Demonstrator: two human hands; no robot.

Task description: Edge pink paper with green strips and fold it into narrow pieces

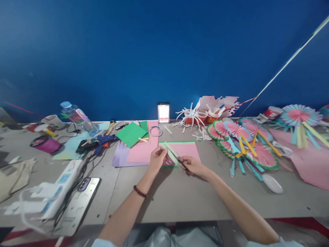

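My left hand (158, 157) pinches a pale green paper strip (172, 154) near its upper end. The strip slants down toward my right hand (192, 165), whose fingers are closed around a slim dark tool (183, 165). The tool's tip reaches the strip; its exact kind cannot be made out. Below both hands lies a pink paper sheet (191, 148) with green strips along its top and bottom edges. To its left are larger pink and purple sheets (119, 155), with green paper (131, 134) on top.
Left are a power strip (65, 181), a phone (78, 202), a water bottle (79, 117) and a roll of tape (155, 131). Right are folded paper fans (260, 154), a white spoon-like piece (272, 184) and curled white paper strips (192, 115). A blue wall (162, 48) rises behind.
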